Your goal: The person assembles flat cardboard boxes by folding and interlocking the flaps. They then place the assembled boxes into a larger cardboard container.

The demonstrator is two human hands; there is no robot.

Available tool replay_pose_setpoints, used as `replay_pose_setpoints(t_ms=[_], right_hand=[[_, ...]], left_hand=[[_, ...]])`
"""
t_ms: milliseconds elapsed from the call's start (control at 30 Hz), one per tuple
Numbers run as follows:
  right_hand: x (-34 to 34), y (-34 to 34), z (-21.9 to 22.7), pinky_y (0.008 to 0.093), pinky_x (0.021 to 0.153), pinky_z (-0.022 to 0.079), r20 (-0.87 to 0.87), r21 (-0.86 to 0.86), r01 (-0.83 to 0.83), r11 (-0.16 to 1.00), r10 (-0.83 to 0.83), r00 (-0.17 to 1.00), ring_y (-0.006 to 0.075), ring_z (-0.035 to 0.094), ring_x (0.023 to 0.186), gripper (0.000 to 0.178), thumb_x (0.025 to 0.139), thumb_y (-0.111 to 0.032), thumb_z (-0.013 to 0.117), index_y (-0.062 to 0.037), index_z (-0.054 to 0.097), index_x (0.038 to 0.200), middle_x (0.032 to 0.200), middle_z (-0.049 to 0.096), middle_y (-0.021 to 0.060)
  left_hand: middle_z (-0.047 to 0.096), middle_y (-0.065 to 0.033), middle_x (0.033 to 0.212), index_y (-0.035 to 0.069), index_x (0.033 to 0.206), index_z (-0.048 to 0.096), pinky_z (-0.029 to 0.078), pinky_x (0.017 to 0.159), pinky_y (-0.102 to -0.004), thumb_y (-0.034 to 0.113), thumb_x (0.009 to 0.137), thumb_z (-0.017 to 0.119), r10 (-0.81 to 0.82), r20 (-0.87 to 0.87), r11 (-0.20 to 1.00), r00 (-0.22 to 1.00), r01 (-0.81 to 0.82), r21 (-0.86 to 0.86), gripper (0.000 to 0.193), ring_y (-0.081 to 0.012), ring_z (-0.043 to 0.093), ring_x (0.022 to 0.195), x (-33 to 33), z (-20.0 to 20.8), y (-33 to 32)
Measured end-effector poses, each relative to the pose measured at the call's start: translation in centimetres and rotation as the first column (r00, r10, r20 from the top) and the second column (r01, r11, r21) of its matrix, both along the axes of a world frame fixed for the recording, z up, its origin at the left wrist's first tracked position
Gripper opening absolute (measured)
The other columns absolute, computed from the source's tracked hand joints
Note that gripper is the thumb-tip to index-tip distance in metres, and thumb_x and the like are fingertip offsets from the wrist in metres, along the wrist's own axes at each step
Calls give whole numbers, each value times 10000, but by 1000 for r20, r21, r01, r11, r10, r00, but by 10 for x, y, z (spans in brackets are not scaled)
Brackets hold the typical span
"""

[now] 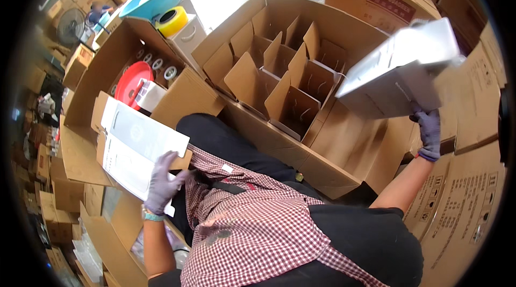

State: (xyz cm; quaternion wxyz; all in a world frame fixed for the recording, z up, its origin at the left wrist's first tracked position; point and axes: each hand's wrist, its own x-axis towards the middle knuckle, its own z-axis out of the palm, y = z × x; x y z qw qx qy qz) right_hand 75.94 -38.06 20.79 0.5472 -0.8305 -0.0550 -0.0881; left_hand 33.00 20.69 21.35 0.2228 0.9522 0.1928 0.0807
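Right gloved hand (428,132) grips one grey-white box (395,80), right; left gloved hand (163,182) touches one white carton (134,139), left, grip unclear.

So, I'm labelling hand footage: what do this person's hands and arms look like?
The left hand and right hand wear greyish-purple gloves. A teal band sits at the left wrist; red shows at the right cuff. Black sleeves leave forearms bare.

The right hand (428,132) grips a grey box (384,90); the left hand (160,186) contacts a white panel (141,132). Partitioned carton (293,152): between hands, forward.
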Motion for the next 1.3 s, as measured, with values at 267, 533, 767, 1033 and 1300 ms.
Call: replay_pose_setpoints(t_ms=[267,533,767,1033,1300], right_hand=[[136,80,-245,406,860,535,67,-224,131,966,-118,991,320,719,957,430,810,-367,780,-18,704,1047,988,748,165],[168,69,-335,360,1086,409,-131,73,-153,986,161,978,246,520,1270,625,848,-24,688,-35,470,1434,1358,557,110],[57,161,-243,473,1084,444,376,-348,471,811,-339,862,410,542,1263,707,827,-312,776,58,515,1370,1390,542,271],[-155,420,-34,417,1139,368,336,35,-847,531,792,510,307,485,1331,635,814,-92,692,14,500,1410,1381,544,180],[-222,448,148,421,1106,406,651,-95,-900,-426,657,-380,320,532,1286,852,684,-295,867,-16,526,1413,1397,553,174]], left_hand=[[520,-208,1402,21,1397,516,372,1126,-461,175,813,735,389,62,895,919,-393,209,642,-391,475,1321,-124,-2,46],[396,-241,1510,116,1441,504,260,1172,-590,112,696,661,292,-231,847,928,-138,513,762,-438,362,1408,-148,-25,26],[558,-42,1425,306,1304,616,315,1146,-574,178,736,738,113,-338,836,934,94,540,595,-285,494,1349,-156,-33,40],[707,-73,1137,123,999,734,356,1149,-540,171,851,701,31,335,885,942,-181,428,158,-307,629,1171,-143,84,6],[620,-142,988,-19,1327,502,513,844,-333,485,961,589,-237,949,525,207,-795,304,629,-208,604,858,-165,212,-84]])
